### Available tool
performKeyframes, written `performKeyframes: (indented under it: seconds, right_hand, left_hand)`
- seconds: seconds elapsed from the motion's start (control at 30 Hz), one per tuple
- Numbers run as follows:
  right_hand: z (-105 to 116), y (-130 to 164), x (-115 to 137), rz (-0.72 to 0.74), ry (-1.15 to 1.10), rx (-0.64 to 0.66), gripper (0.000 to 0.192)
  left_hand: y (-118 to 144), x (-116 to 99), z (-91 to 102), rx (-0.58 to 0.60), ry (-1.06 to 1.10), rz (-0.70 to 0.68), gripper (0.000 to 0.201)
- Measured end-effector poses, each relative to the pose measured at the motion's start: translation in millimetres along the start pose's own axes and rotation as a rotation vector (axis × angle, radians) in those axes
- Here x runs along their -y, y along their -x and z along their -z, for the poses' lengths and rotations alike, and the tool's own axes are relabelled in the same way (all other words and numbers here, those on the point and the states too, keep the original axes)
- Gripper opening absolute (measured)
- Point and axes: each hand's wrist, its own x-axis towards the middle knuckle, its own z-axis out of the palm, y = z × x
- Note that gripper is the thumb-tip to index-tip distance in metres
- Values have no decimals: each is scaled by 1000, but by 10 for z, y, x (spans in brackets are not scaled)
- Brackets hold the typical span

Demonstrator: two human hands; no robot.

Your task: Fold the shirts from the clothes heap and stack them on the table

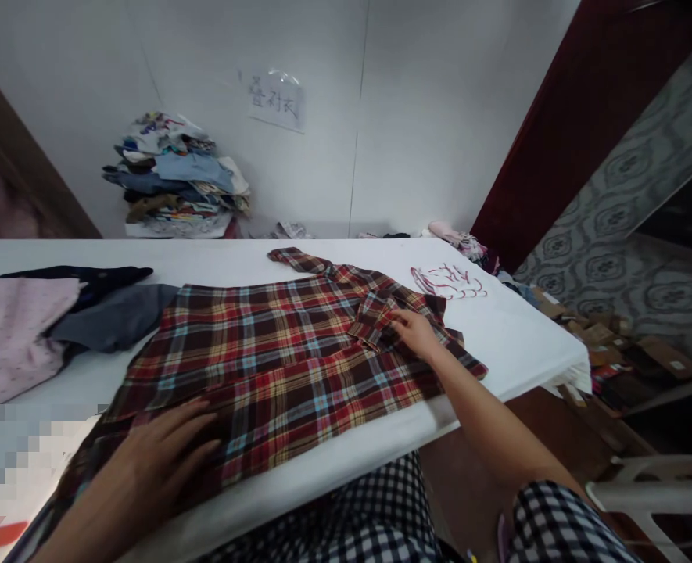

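While spread flat, plaid shirt [287, 352] under both hands.

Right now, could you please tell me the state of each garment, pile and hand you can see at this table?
Red-and-brown plaid cotton shirt: spread flat on the white table, collar to the right.
Left hand: open, palm pressed on the shirt's hem.
Right hand: fingers touching the collar.
Pink dotted garment: lying crumpled at left.
Grey and dark clothes: lying loose beside it.
Mixed clothes stack: piled high against the wall.

Red, brown and blue plaid shirt [275, 352] on white table [515, 328]

Pink dotted cloth [11, 328] and grey garment [116, 317] lie far left.
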Motion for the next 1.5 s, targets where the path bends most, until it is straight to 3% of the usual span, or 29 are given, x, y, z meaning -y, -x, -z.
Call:
performKeyframes:
  seconds: [0.1, 0.2, 0.43, 0.6, 0.67, 0.83, 0.93, 1.03, 1.13, 1.23, 1.33, 1.43, 1.5]
  right_hand:
    - [34, -234, -169, -210, 57, 28, 40]
    - [-65, -340, -248, -315, -152, 51, 52]
    - [-122, -275, -257, -373, -360, 5, 41]
    - [-46, -201, -262, -440, -389, -74, 62]
    - [-44, -197, -220, -445, -418, -59, 60]
    - [-17, -165, 140, -397, -607, -70, 45]
    - [-63, 33, 558, -259, -924, -58, 52]
    - [-248, 431, 1001, -85, -1092, 77, 52]
    - [-463, 892, 1265, 75, -987, 274, 50]
    - [-503, 1209, 1223, 217, -852, 343, 52]
    - [-303, 1300, 901, 200, -674, 93, 42]
    - [6, 1238, 425, 165, -240, -208, 46]
    - [191, 1152, 107, 141, 63, -265, 52]
  left_hand:
    - [162, -33, -245, 34, -34, -30, 51]
    - [231, -69, -362, 37, -35, 23, 52]
    - [121, -407, -201, -73, 149, 108, 44]
    - [-5, -747, -167, -92, 304, 140, 37]
    - [-65, -895, -186, -58, 372, 132, 35]
    - [-233, -1266, -210, 35, 635, 195, 29]
    - [-375, -1454, -220, 132, 980, 420, 41]
    - [-545, -1597, -240, 242, 1441, 614, 57]
    - [-676, -1685, -246, 320, 1791, 677, 52]
    - [-714, -1719, -224, 244, 1819, 779, 34]
    - [-690, -1703, -174, 142, 1744, 849, 36]
    - [-697, -1659, -97, 112, 1755, 857, 34]
    - [-752, -1639, -26, 103, 1764, 814, 33]
